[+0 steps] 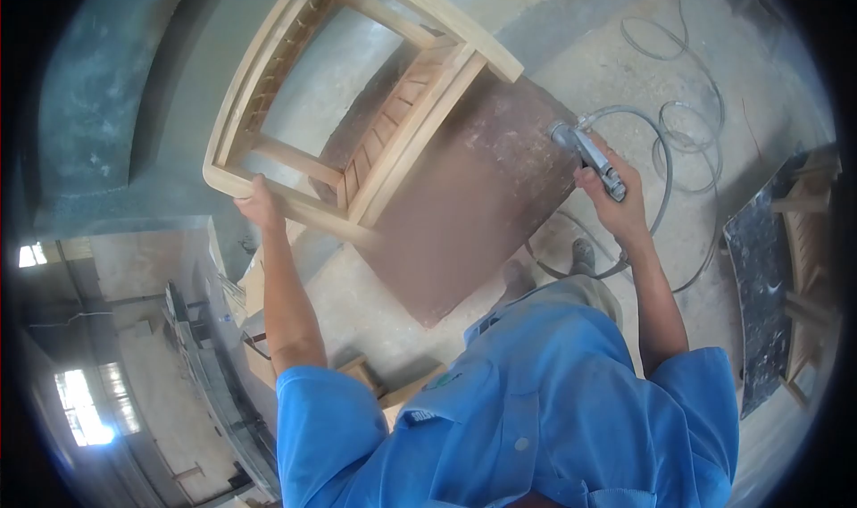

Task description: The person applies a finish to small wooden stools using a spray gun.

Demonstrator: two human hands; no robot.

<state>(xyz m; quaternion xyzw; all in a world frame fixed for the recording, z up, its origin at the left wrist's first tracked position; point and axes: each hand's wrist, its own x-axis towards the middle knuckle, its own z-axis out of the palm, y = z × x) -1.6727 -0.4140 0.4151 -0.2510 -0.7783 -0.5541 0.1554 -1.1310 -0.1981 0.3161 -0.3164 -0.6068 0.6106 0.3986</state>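
A pale wooden chair frame (pixel 411 137) with slatted panels lies tilted over a brown board-topped work surface (pixel 482 204). My left hand (pixel 261 206) is closed around its near left corner, the thumb on top of the rail. To the right of the frame, my right hand (pixel 625 200) grips a grey metal hand tool (pixel 600 162) with a rounded head and a hose. The tool's head points left over the board's right edge, apart from the chair frame. My palm and fingers hide part of the tool's body.
The hose (pixel 668 187) loops down beside my right arm, with more coils on the concrete floor (pixel 638 75). A dark panel (pixel 757 303) and another wooden frame (pixel 808 258) stand at the far right. Wooden pieces (pixel 415 390) lie near my left elbow. My shoe (pixel 582 256) shows below.
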